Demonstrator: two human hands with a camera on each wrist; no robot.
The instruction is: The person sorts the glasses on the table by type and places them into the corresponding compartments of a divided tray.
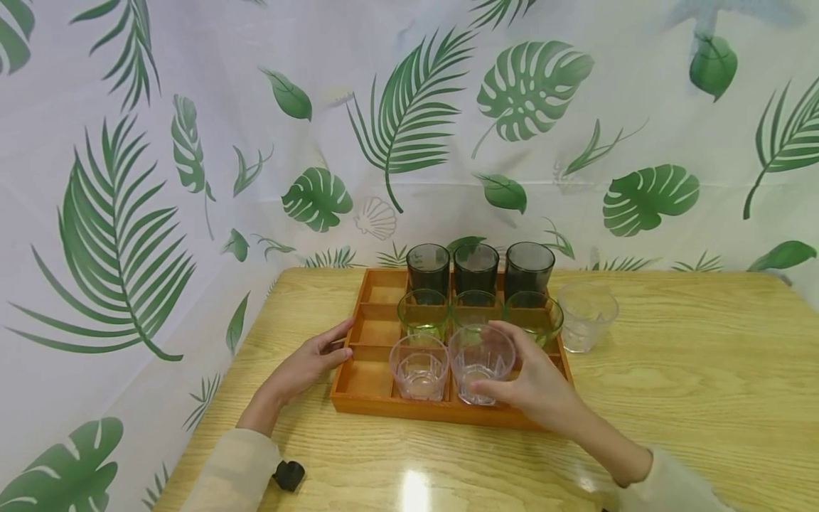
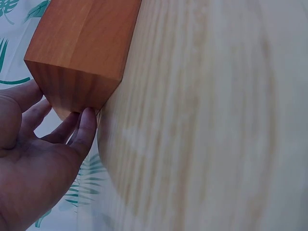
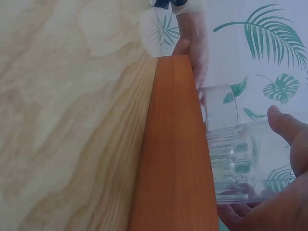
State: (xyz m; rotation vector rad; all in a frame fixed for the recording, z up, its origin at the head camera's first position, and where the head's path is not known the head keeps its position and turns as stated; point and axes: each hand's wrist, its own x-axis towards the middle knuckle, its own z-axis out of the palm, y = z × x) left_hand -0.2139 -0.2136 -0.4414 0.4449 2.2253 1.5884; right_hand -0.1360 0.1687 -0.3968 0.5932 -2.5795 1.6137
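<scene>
My right hand (image 1: pixel 537 387) grips a clear glass (image 1: pixel 476 363) in the third compartment of the tray's front row, thumb in front and fingers behind. In the right wrist view the same clear glass (image 3: pixel 245 163) lies between thumb and fingers. Left of it stands another clear glass (image 1: pixel 419 370). My left hand (image 1: pixel 303 366) touches the left side of the wooden tray (image 1: pixel 409 409); in the left wrist view its fingertips rest against the tray's side wall (image 2: pixel 72 86). Whether the held glass touches the tray floor, I cannot tell.
Three dark glasses (image 1: pixel 475 267) fill part of the tray's back row, with three green glasses (image 1: pixel 425 316) in the middle row. Another clear glass (image 1: pixel 585 316) stands on the table (image 1: pixel 691 370) just right of the tray. A small black object (image 1: pixel 289 476) is by the left sleeve.
</scene>
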